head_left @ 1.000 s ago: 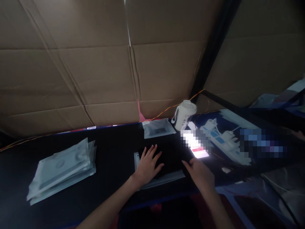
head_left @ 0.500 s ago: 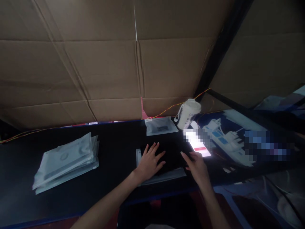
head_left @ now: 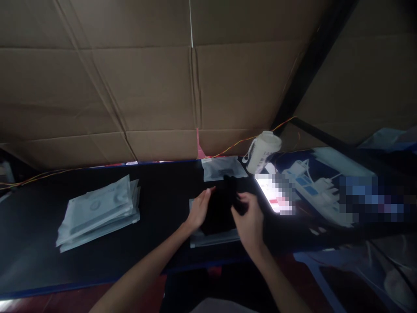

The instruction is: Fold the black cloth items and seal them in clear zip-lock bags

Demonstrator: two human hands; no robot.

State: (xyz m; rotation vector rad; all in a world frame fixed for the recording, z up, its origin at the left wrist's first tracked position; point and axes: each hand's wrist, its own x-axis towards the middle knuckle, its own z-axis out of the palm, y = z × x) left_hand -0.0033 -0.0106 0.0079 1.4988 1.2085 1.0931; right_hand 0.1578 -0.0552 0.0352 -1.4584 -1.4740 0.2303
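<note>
A soft black item that looks like folded cloth lies in front of me, its details lost in the dark. Beneath it, a translucent zip bag shows along the near and left sides. My left hand is at the cloth's left edge, fingers together and closed on it; the fingertips are partly hidden. On the other side, my right hand pinches a raised part of the cloth between thumb and fingers.
A stack of translucent zip bags lies to the left. Behind the cloth is another bag, beside a white cup. A lit phone and a white power strip lie right. A cardboard wall rises behind the black table.
My left hand has gone from spread flat on the black cloth to closed at its left edge. My right hand has moved left and lifted part of the cloth. The view has shifted slightly.
</note>
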